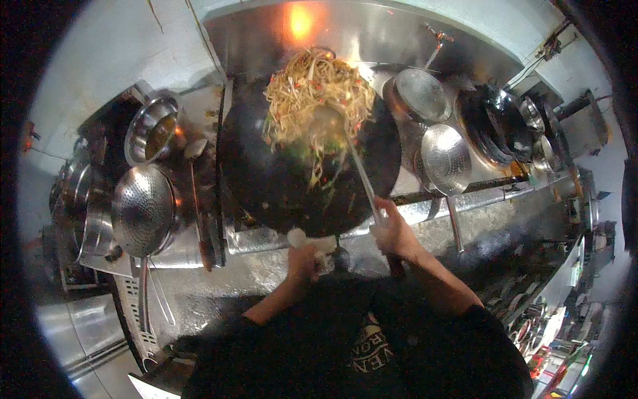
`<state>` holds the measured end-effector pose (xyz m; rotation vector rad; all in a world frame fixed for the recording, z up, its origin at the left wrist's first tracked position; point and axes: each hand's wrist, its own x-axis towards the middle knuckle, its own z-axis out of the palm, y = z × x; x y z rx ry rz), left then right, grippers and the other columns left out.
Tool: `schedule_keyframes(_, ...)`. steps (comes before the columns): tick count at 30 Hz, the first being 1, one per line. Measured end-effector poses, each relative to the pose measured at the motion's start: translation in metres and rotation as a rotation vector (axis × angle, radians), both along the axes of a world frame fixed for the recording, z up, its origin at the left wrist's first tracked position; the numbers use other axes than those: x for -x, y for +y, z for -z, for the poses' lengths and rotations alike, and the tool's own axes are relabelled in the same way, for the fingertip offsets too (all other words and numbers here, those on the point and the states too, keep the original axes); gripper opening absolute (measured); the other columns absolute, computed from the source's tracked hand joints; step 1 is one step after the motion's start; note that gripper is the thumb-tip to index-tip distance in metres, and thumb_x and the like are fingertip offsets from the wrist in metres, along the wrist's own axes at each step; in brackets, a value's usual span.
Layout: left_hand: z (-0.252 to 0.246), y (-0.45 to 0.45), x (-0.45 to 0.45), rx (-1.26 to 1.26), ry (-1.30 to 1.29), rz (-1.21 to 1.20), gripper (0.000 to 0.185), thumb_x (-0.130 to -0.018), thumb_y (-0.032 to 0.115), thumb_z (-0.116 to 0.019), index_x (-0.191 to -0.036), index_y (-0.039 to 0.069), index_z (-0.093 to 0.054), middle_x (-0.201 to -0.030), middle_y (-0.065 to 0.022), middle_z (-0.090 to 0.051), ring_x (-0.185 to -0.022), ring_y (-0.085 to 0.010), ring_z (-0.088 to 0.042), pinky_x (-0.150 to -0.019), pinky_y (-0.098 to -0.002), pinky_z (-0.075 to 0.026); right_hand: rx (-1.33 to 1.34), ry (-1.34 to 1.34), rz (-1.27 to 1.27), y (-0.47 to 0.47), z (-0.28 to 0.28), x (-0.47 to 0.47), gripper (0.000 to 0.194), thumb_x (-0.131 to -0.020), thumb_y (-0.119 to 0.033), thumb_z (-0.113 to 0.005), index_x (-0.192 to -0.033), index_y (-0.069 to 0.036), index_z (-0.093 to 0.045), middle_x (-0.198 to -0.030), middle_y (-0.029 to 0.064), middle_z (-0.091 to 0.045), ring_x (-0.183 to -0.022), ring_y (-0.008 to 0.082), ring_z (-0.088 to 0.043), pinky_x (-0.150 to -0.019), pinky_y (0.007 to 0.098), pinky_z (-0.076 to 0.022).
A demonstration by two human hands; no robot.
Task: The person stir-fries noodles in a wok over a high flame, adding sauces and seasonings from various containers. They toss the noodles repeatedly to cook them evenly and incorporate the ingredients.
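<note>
A large dark wok [279, 194] sits over the burner before me, tilted or tossed so that a mass of noodles [309, 95] with red and green bits lies at its far side. My right hand [396, 232] grips the long metal handle of a wok ladle [364, 172], whose bowl reaches into the noodles and is partly hidden by them and by steam. My left hand [301, 262] is closed at the wok's near edge around a pale cloth [325, 245], probably over the wok's handle, which I cannot see.
Left of the wok stand a steel bowl with brown liquid [162, 137], a perforated strainer [144, 209] and a long-handled spatula [196, 149]. On the right are a round mesh strainer [422, 95], a perforated skimmer [446, 159] and dark woks [491, 124]. Flame glow shows on the steel backsplash [384, 37].
</note>
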<state>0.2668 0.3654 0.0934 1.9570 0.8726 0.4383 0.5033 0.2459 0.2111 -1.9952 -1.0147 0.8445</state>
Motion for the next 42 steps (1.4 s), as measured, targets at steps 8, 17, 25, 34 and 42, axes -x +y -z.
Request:
schedule_keyframes(8, -0.066, 0.042, -0.014, 0.495, -0.215, -0.025, 0.042, -0.101, 0.038, -0.041, -0.110, 0.006, -0.068, -0.094, -0.0076, -0.070, -0.074, -0.0156, -0.064, -0.065, -0.0284, -0.050, -0.357, 1.365, 0.076, 0.067, -0.046, 0.008, 0.045, -0.086, -0.017, -0.060, -0.126, -0.004, -0.044, -0.058, -0.0018, -0.044, -0.044, 0.0095, -0.045, -0.041, 0.0248, -0.0384)
schedule_keyframes(17, -0.094, 0.053, -0.031, 1.243, -0.551, -0.455, 0.042, -0.099, 0.035, -0.043, -0.129, 0.006, -0.045, -0.106, -0.0151, -0.065, -0.085, -0.0258, -0.066, -0.067, -0.0385, -0.056, -0.240, 1.463, 0.070, -0.008, -0.062, -0.027, 0.049, -0.084, -0.007, -0.055, -0.130, -0.001, -0.041, -0.070, 0.0058, -0.051, -0.051, 0.0114, -0.046, -0.048, 0.0249, -0.0383)
schedule_keyframes(25, -0.084, 0.042, 0.002, 0.963, -0.362, -0.168, 0.056, -0.099, 0.052, -0.037, -0.121, 0.004, -0.056, -0.097, -0.0096, -0.064, -0.079, -0.0188, -0.062, -0.067, -0.0330, -0.051, 0.105, 0.644, -0.119, -0.012, -0.058, -0.007, 0.058, -0.088, -0.008, -0.059, -0.142, -0.011, -0.040, -0.083, 0.0074, -0.061, -0.070, 0.0124, -0.058, -0.060, 0.0276, -0.0460)
schedule_keyframes(34, -0.029, 0.021, 0.005, 0.769, -0.040, -0.151, 0.072, -0.097, 0.060, -0.037, -0.115, -0.003, -0.064, -0.109, -0.0147, -0.068, -0.095, -0.0267, -0.065, -0.085, -0.0391, -0.052, 0.312, -0.511, -0.353, -0.030, -0.028, -0.035, 0.063, -0.086, -0.012, -0.055, -0.145, -0.013, -0.034, -0.083, 0.0215, -0.063, -0.076, 0.0370, -0.063, -0.066, 0.0475, -0.0499)
schedule_keyframes(42, -0.054, 0.061, -0.049, 1.251, -0.491, -0.523, 0.023, -0.090, 0.020, -0.055, -0.101, 0.000, -0.059, -0.084, -0.0098, -0.062, -0.065, -0.0215, -0.059, -0.058, -0.0340, -0.052, 0.542, -0.503, -0.444, -0.024, -0.076, -0.047, 0.060, -0.084, -0.002, -0.053, -0.142, -0.007, -0.037, -0.089, 0.0252, -0.063, -0.079, 0.0399, -0.064, -0.069, 0.0488, -0.0529)
